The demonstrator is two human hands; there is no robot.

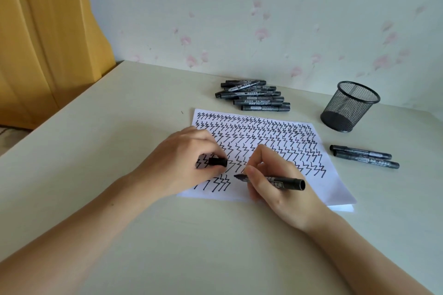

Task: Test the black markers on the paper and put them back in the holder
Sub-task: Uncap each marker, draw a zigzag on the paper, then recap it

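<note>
Right hand (275, 182) pinches marker (285, 181), left hand (189, 163) grips cap (217, 162)

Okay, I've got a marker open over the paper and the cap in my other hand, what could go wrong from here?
The right hand holds the uncapped marker low over the paper; its tip could leave a stray mark there or on the table. The left hand pinches the cap, which might roll away if it slips. The two loose markers beside the mesh holder might get skipped.
</note>
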